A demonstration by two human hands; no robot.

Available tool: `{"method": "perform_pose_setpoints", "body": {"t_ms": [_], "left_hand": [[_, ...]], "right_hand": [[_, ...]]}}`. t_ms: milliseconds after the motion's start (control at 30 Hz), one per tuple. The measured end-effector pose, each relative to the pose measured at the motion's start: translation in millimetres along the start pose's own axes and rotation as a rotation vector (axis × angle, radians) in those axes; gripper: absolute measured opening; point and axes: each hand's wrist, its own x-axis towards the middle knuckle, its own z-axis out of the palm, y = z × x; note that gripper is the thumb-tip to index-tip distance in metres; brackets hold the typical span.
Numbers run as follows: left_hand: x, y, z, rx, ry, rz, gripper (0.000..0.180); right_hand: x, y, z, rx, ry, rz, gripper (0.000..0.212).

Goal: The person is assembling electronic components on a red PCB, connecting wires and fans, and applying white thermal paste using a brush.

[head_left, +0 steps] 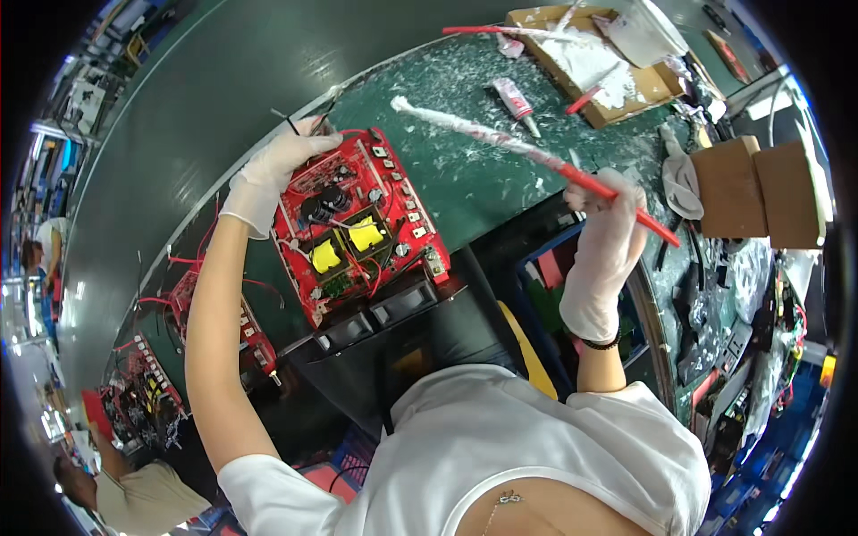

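My left hand (pixel 268 174), in a thin white glove, grips the far left corner of a red circuit board (pixel 353 192). The board carries two yellow-wrapped transformers (pixel 344 246), black capacitors, and a row of small metal-tabbed parts along its right edge. Two black fans (pixel 375 317) sit at its near edge. My gloved right hand (pixel 609 223) is closed around a red stick (pixel 581 177). White paste coats the stick's far half, which points left over the green tabletop (pixel 456 196), apart from the board.
A cardboard tray (pixel 617 112) of white paste stands at the far right, with a tube (pixel 515 100) beside it. Cardboard boxes (pixel 760 192) and a grey cloth (pixel 681 174) lie to the right. More red boards (pixel 255 330) lie at the left, near another person (pixel 143 491).
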Motion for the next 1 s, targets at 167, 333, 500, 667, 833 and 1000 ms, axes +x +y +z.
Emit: {"method": "perform_pose_setpoints", "body": {"t_ms": [167,333,500,667,833,1000], "left_hand": [[2.0,-4.0,1.7,0.033,0.040,0.031,0.015],[-1.0,-2.0,5.6,-0.048,0.056,0.029,0.014],[2.0,-5.8,4.4,-0.004,0.062,0.056,0.011],[3.3,-5.4,5.9,0.003,0.068,0.049,0.011],[4.5,-8.1,4.3,-0.010,0.061,0.052,0.011],[4.5,-9.3,2.3,0.023,0.061,0.077,0.010]], "right_hand": [[-11.7,29.0,5.0,-0.031,-0.146,-0.084,0.022],[-4.9,38.1,13.9,-0.064,-0.157,-0.103,0.022],[-0.4,45.4,25.7,-0.022,-0.222,-0.055,0.024],[0.5,56.4,24.3,0.023,-0.286,-0.055,0.022],[3.1,59.6,25.3,0.007,-0.251,-0.093,0.020],[4.6,60.8,26.6,-0.005,-0.291,-0.105,0.020]]}}
